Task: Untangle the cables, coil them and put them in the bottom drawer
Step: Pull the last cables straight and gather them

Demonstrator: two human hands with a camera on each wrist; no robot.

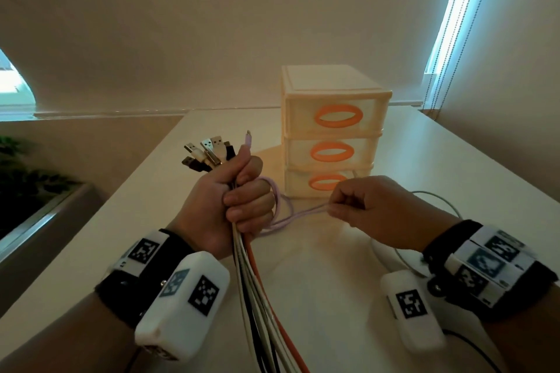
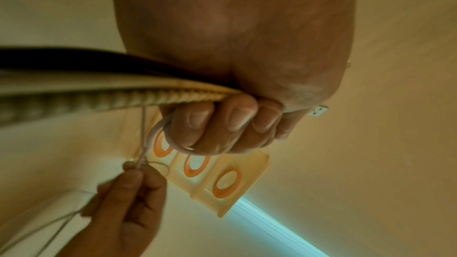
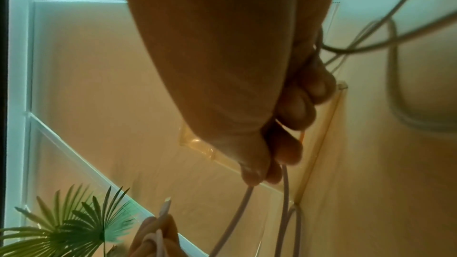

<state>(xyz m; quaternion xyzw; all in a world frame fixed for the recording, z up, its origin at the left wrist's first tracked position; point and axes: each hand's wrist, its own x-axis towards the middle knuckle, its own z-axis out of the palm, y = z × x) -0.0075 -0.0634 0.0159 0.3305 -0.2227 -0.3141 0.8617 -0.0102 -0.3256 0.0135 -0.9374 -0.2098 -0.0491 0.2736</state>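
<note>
My left hand (image 1: 239, 194) grips a bundle of cables (image 1: 260, 297) upright above the table; several USB plugs (image 1: 209, 153) fan out over the fist, and white, black and orange strands hang down below it. A lilac cable (image 1: 283, 215) loops round the left fingers, its small plug (image 1: 248, 139) sticking up. My right hand (image 1: 357, 206) pinches a length of that lilac cable to the right of the fist. In the left wrist view the left fingers (image 2: 222, 122) curl round the bundle (image 2: 123, 93), and the right hand (image 2: 131, 192) pinches the thin cable (image 2: 143, 144).
A cream three-drawer unit (image 1: 330, 130) with orange oval handles stands on the white table (image 1: 454, 160) behind my hands, all drawers closed. A grey cable (image 1: 436, 197) lies loose on the table by my right wrist. A plant (image 1: 18, 179) sits past the table's left edge.
</note>
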